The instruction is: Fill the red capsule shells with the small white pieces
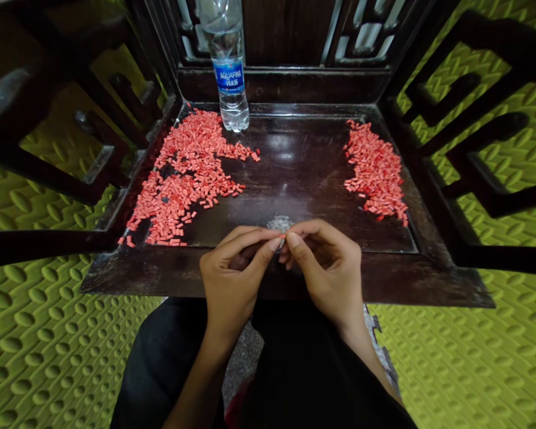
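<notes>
Over the front edge of the dark wooden seat, my left hand (232, 257) and my right hand (330, 259) meet fingertip to fingertip, thumbs and index fingers pinched closed. Between the fingertips shows a tiny orange-red tube piece (283, 236), mostly covered by the fingers. Just behind them lies a small heap of whitish, clear-looking bits (280, 223), partly hidden by my hands. A wide, spread-out pile of short red tube pieces (192, 158) is at the left. At the right is a smaller pile of similar red pieces (377, 173).
A clear water bottle (232, 77) with a blue label stands upright at the back left, touching the left pile's edge. Carved dark armrests (102, 149) flank the wooden seat (295, 173), and a panelled back rises behind. Yellow-green textured matting (473, 357) covers the floor.
</notes>
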Motion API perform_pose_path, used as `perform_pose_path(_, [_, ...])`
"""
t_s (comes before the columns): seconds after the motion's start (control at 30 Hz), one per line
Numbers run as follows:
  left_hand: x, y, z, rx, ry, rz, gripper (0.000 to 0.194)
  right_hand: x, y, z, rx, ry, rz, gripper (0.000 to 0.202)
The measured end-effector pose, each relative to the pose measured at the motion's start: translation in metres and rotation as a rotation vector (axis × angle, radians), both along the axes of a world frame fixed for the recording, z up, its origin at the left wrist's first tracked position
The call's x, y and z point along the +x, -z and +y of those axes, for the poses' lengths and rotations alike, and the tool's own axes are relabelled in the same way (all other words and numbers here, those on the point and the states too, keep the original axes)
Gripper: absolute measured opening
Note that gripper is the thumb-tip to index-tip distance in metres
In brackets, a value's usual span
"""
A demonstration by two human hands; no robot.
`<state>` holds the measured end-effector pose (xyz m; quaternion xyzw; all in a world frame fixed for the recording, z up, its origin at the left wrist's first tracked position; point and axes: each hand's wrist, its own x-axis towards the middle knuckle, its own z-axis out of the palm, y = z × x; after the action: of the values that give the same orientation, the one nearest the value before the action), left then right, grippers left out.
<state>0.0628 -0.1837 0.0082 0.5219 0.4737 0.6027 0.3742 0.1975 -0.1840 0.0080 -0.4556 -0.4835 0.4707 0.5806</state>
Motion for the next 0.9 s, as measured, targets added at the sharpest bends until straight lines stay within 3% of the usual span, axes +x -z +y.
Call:
perform_pose_path(0.3, [0.001, -0.002, -0.007, -0.055, 0.026, 0.004, 0.015, -0.001, 0.002, -0.001, -0.028, 0.049, -0.027, 0.005])
perform_pose_path(0.4, [-0.023, -0.014, -0.007, -0.048, -0.052, 0.248, 0.016, 0.013, 0.002, 0.004, -0.026, 0.140, -0.191, 0.005])
perform_pose_path(0.47, [-0.048, -0.023, -0.007, -0.022, -0.157, 0.487, 0.013, 0.032, 0.002, 0.012, 0.006, 0.297, -0.347, 0.004])
perform_pose_path(0.6, [-0.097, -0.028, -0.006, -0.152, -0.272, 0.887, 0.020, 0.076, 0.001, 0.029, 0.050, 0.576, -0.517, 0.014])
perform_pose_path(0.73, [-0.117, -0.019, -0.004, -0.203, -0.281, 1.074, 0.023, 0.095, 0.002, 0.027, 0.022, 0.624, -0.590, 0.020])
perform_pose_path(0.9, [-0.114, -0.013, 0.000, -0.252, -0.270, 1.036, 0.018, 0.090, 0.012, 0.011, 0.007, 0.542, -0.614, 0.019])
